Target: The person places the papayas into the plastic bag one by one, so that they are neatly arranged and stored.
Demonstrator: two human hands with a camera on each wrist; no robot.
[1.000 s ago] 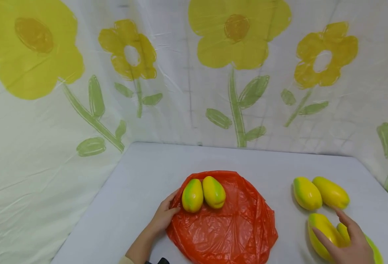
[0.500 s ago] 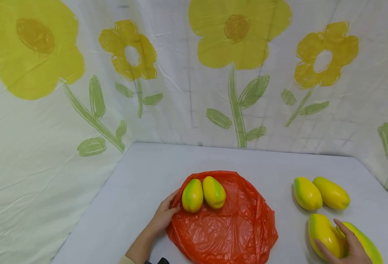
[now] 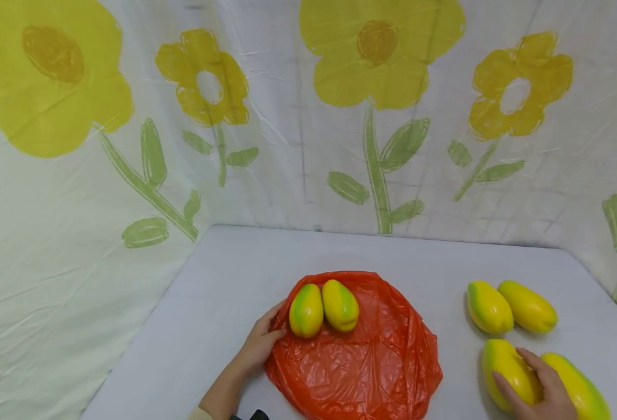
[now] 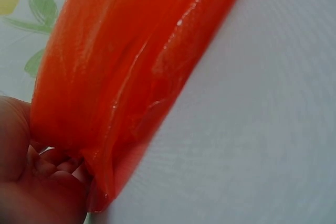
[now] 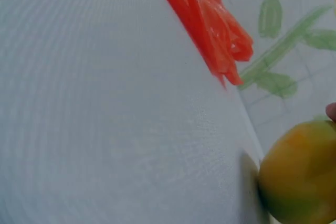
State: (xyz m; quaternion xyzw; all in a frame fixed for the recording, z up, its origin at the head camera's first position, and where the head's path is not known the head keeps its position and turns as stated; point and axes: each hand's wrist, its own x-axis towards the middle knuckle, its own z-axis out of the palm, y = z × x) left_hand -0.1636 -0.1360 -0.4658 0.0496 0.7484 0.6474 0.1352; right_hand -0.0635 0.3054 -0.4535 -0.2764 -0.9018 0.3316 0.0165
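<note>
A red plastic bag (image 3: pixel 350 373) lies spread wide on the white table, with two yellow-green papayas (image 3: pixel 306 311) side by side in its far left part. My left hand (image 3: pixel 260 344) grips the bag's left edge; in the left wrist view, thumb and curled fingers pinch the red film (image 4: pixel 121 77). At the lower right, my right hand (image 3: pixel 542 391) holds a papaya (image 3: pixel 505 367) between thumb and fingers. The right wrist view catches that papaya (image 5: pixel 302 177) at its edge, with just a fingertip showing.
Just right of my right hand lies another papaya (image 3: pixel 581 388). Two more papayas (image 3: pixel 489 307) lie together farther back. A white curtain with yellow flowers (image 3: pixel 287 146) hangs behind and around the table (image 3: pixel 224 262).
My right hand has come down over the near papaya, taken hold of it and shifted it slightly left, apart from its neighbour. The left hand and bag stay put.
</note>
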